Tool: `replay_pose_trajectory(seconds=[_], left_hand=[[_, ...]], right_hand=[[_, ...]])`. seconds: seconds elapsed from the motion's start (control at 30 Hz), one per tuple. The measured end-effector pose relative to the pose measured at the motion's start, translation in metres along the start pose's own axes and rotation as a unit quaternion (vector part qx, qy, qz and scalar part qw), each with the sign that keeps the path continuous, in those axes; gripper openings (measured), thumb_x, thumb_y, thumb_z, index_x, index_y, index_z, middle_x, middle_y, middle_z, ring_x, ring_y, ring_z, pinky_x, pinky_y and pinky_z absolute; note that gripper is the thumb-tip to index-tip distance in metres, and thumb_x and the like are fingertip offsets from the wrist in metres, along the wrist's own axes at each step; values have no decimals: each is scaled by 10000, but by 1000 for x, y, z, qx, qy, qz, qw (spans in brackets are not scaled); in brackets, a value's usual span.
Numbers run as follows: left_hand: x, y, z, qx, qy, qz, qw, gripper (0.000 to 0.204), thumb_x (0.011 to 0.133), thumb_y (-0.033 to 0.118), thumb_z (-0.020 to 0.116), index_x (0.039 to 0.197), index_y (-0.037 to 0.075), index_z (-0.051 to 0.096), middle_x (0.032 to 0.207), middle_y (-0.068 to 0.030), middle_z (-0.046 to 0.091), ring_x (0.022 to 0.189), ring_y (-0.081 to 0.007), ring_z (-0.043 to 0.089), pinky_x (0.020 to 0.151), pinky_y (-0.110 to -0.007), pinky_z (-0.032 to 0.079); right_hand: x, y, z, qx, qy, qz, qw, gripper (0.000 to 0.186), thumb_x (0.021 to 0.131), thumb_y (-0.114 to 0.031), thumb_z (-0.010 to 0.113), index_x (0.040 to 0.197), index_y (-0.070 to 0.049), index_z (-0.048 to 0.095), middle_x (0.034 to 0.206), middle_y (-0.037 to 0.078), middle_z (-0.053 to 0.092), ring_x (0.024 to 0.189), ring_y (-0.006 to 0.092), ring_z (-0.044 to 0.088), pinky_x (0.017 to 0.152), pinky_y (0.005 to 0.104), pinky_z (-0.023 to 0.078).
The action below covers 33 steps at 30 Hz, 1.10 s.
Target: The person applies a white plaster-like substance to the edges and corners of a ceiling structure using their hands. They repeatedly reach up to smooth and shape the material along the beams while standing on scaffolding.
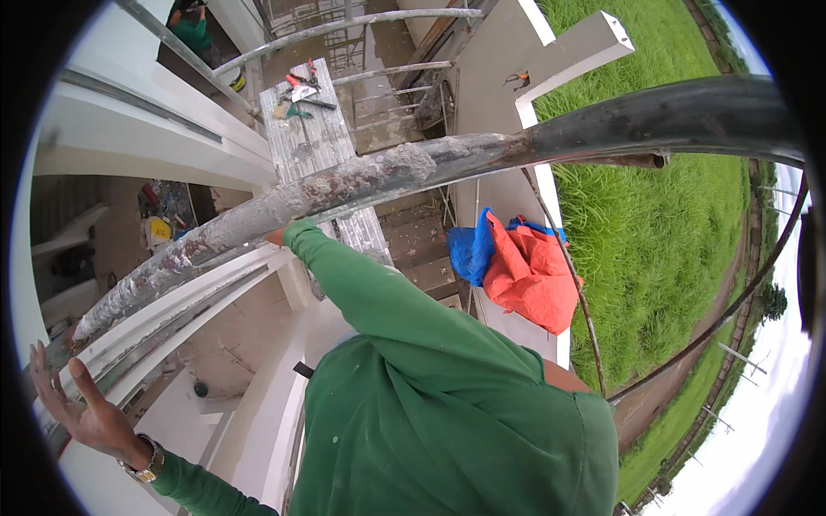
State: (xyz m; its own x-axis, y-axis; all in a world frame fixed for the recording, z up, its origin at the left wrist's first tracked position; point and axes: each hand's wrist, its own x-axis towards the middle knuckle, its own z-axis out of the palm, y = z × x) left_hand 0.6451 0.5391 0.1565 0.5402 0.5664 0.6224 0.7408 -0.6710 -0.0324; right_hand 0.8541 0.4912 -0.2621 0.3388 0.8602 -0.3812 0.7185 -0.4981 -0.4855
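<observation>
My left hand (pixel 96 414), with a metal watch (pixel 149 457) on its wrist, is raised at the lower left. Its fingers are spread and nothing is in it. It is near the left end of a thick, cement-crusted scaffold pipe (pixel 344 184) that crosses in front of me. My right arm reaches forward in a green sleeve. Only a bit of my right hand (pixel 275 237) shows at the pipe's lower side, beside a white window frame (pixel 215 277). The pipe and sleeve hide its fingers, so its grip cannot be made out.
Ahead below lies a corrugated metal plank (pixel 297 148) bearing red-handled tools (pixel 301 82) and a brush (pixel 280 111). Orange sheeting (pixel 529 279) and blue sheeting (pixel 470 251) drape by the right wall. Thin bars (pixel 572 288) slant there. Another person in green (pixel 191 33) is far left.
</observation>
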Motion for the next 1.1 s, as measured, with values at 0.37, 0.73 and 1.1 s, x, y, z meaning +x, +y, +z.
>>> replay_pose_trajectory(seconds=[0.37,0.73,1.1], left_hand=[[-2,22,86,-56,-102,-88,989,484,1028,426,471,819,82,740,687,-109,673,635,-327,631,595,-448,466],[-3,29,95,-65,34,0,997,580,973,566,513,624,125,654,612,-82,634,564,-315,608,515,-454,447],[-5,20,91,-75,69,44,994,641,971,646,444,631,148,664,587,-74,647,518,-319,600,492,-441,462]], right_hand=[[-3,-11,-44,-71,-24,-20,997,556,948,-550,462,1036,-80,744,1010,129,731,997,335,691,894,465,524],[-173,80,55,186,358,37,914,273,904,-313,657,889,-42,625,907,163,611,903,375,584,808,474,471],[-624,145,341,315,199,783,499,426,876,-337,637,1121,6,694,1171,254,673,1129,359,652,965,462,526]])
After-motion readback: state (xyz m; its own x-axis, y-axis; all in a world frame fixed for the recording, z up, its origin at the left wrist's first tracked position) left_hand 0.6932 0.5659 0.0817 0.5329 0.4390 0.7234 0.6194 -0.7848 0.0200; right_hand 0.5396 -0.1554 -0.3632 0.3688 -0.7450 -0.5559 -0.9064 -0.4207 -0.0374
